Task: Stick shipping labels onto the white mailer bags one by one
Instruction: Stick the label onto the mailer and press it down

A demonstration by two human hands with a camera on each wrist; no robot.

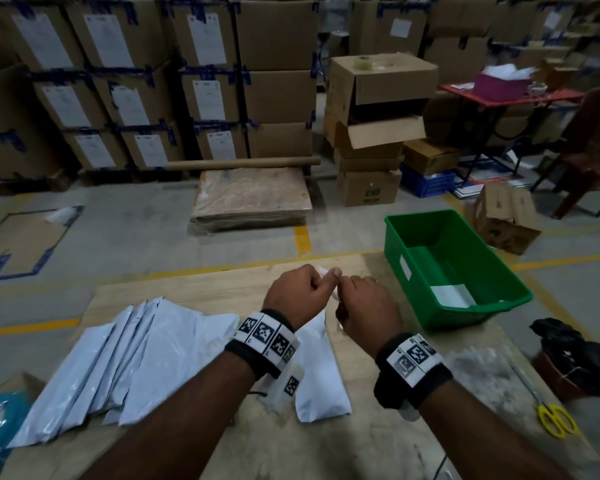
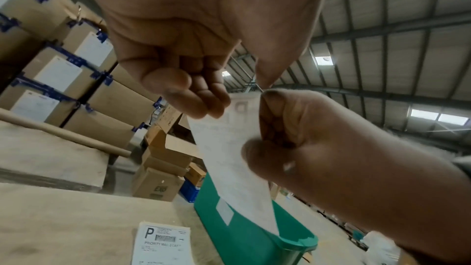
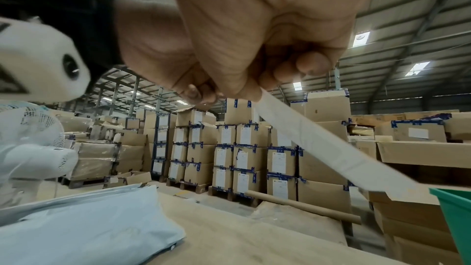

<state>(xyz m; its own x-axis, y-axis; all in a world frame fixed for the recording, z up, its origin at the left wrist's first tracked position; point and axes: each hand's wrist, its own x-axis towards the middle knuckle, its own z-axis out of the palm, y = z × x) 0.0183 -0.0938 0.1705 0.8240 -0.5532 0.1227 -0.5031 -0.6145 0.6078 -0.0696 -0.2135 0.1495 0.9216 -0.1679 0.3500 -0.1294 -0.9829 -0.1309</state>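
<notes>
While both hands are raised above the tabletop (image 1: 194,292), the left hand (image 1: 297,294) and the right hand (image 1: 366,306) meet over its far half and hold one white shipping label (image 2: 229,160) between them. Left fingers (image 2: 196,98) are curled and pinch the sheet near its upper edge; the right thumb and fingers (image 2: 275,120) are clamped on the same end just beside them, and the rest of the label hangs down free. Whether a backing sheet is parting from it is hard to tell in the blur. Below the left wrist, one white mailer bag (image 1: 321,372) lies flat on the tabletop, with a fanned pile of mailer bags (image 1: 125,368) beside it to the left. Another printed label (image 2: 163,243) lies on the wood near the green bin (image 1: 465,268). Yellow-handled scissors (image 1: 556,419) rest at the right edge.
</notes>
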